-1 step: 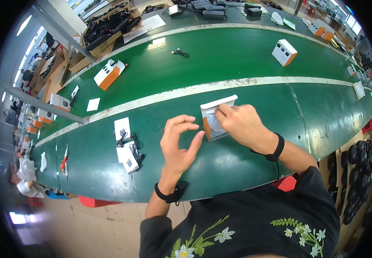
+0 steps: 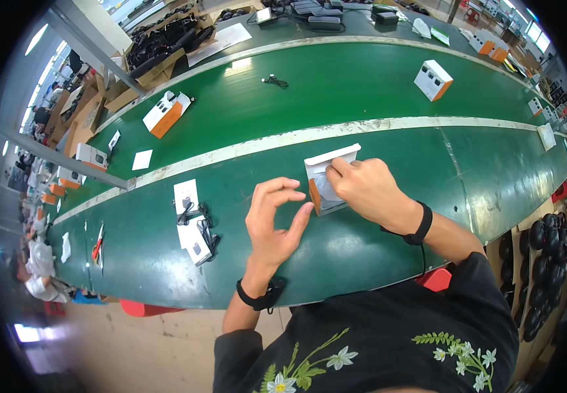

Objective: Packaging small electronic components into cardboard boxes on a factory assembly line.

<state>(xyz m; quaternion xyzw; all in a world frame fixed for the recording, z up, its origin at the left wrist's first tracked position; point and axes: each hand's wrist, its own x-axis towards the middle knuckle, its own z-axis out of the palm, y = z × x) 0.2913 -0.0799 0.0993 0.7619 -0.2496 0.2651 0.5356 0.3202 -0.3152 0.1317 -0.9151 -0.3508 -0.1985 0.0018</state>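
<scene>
A small white and orange box [image 2: 315, 196] stands on the green table with its white flap [image 2: 333, 155] raised. Something wrapped in clear or pale plastic [image 2: 326, 188] shows in its opening. The fingers of my right hand [image 2: 370, 190] are closed and dip into the box; what they pinch is hidden behind them. My left hand [image 2: 272, 219] hovers just left of the box, fingers curved and apart from the thumb, with nothing in it. To the left lie white printed cards or leaflets [image 2: 186, 191] with coiled black cables [image 2: 205, 229] on them.
Beyond the table runs a green conveyor belt [image 2: 336, 78] carrying an upright box [image 2: 433, 80], an open box [image 2: 166, 114] and a small cable [image 2: 275, 80]. Red-handled scissors [image 2: 98, 246] lie at the far left. A metal post [image 2: 67, 157] crosses the left side.
</scene>
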